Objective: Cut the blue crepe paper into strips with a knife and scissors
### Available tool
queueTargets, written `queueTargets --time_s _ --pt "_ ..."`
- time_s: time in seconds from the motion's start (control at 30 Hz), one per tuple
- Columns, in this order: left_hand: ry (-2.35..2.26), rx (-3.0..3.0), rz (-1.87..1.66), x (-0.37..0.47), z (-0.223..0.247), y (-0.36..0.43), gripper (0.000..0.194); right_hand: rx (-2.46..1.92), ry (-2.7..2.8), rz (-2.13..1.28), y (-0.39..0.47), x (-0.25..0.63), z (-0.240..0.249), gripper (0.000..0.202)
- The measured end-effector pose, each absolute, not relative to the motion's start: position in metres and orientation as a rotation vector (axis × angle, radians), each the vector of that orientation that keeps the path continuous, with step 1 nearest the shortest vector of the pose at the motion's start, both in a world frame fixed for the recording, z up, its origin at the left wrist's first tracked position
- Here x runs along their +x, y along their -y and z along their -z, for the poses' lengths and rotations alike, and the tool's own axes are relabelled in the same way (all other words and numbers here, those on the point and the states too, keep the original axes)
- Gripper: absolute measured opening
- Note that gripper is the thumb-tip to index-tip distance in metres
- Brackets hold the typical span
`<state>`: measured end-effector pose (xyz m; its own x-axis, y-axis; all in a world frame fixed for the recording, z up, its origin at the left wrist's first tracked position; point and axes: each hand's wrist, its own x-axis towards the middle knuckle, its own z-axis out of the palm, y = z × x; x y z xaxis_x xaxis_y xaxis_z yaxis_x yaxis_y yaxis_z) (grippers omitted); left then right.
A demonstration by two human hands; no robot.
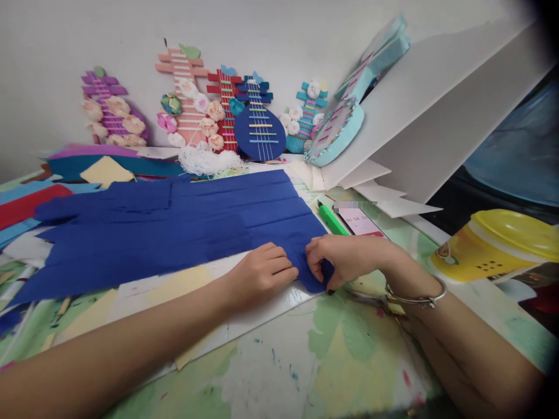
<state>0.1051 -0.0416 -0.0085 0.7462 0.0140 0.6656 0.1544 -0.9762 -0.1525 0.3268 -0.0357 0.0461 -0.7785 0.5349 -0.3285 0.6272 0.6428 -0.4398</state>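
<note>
A wide sheet of blue paper or cloth (196, 227), creased and overlapping in layers, lies across the table over a white board (244, 326). My left hand (264, 273) rests at its front edge with the fingers curled and pressed together; what lies under them is hidden. Just to the right, my right hand (343, 259) has its thumb and fingers bent down onto the blue sheet's right corner, pinching it. A bracelet (421, 299) circles my right wrist. Metal scissors (371, 298) lie partly beneath that wrist.
Behind the sheet, several decorated paper instruments (261, 131) lean on the wall. A green cutter (332, 220) and a phone (360, 220) lie beyond my right hand. At the right are a yellow-lidded cup (493, 244) and large white boards (419, 128). Coloured scraps (30, 203) lie left.
</note>
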Motion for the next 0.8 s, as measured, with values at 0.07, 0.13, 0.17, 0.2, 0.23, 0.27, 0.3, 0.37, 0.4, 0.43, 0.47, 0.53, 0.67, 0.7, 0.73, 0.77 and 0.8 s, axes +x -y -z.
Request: queueTargets --time_s 0.07,0.13,0.17,0.2,0.23,0.27,0.3,0.37,0.4,0.43,0.47,0.53,0.67,0.7,0.73,0.77,0.8 --pt "0.142 -2.764 1.056 0.105 0.01 0.041 0.019 0.928 -2.696 0.916 0.035 0.329 -0.048 0.01" --pt "0.169 -2.781 1.082 0.105 0.012 0.04 0.024 0.926 -2.725 0.959 0.034 0.332 -0.048 0.014" --pt "0.192 -2.795 1.092 0.104 0.013 0.04 0.026 0.937 -2.743 0.957 0.034 0.333 -0.047 0.016" --pt "0.23 -2.814 1.099 0.104 0.014 0.04 0.027 0.954 -2.76 0.943 0.034 0.334 -0.047 0.016" --pt "0.273 -2.835 1.106 0.104 0.014 0.04 0.026 0.981 -2.773 0.927 0.034 0.334 -0.047 0.015" --pt "0.317 -2.858 1.118 0.104 0.015 0.04 0.025 1.017 -2.782 0.916 0.035 0.334 -0.048 0.014" --pt "0.359 -2.883 1.135 0.104 0.015 0.04 0.022 1.055 -2.789 0.916 0.035 0.334 -0.049 0.013" --pt "0.421 -2.932 1.207 0.105 0.015 0.04 0.018 1.112 -2.809 0.944 0.037 0.333 -0.052 0.013" --pt "0.436 -2.954 1.257 0.105 0.015 0.04 0.016 1.131 -2.827 0.961 0.037 0.333 -0.054 0.013" --pt "0.449 -2.98 1.298 0.105 0.015 0.04 0.014 1.145 -2.849 0.978 0.038 0.333 -0.056 0.013" --pt "0.469 -3.006 1.324 0.105 0.014 0.039 0.013 1.161 -2.877 0.993 0.038 0.333 -0.057 0.013" --pt "0.548 -3.046 1.359 0.104 0.013 0.039 0.011 1.214 -2.933 1.013 0.037 0.333 -0.058 0.011" --pt "0.781 -3.072 1.431 0.102 0.01 0.038 0.009 1.325 -3.041 0.967 0.036 0.333 -0.06 0.009" --pt "0.837 -3.07 1.458 0.102 0.009 0.037 0.008 1.344 -3.078 0.929 0.036 0.333 -0.06 0.009" --pt "0.892 -3.063 1.486 0.102 0.009 0.037 0.009 1.365 -3.123 0.89 0.036 0.333 -0.06 0.008" --pt "0.948 -3.047 1.517 0.101 0.009 0.036 0.009 1.386 -3.172 0.854 0.035 0.333 -0.059 0.008" --pt "0.998 -3.031 1.539 0.101 0.009 0.035 0.008 1.409 -3.222 0.827 0.035 0.333 -0.059 0.007"
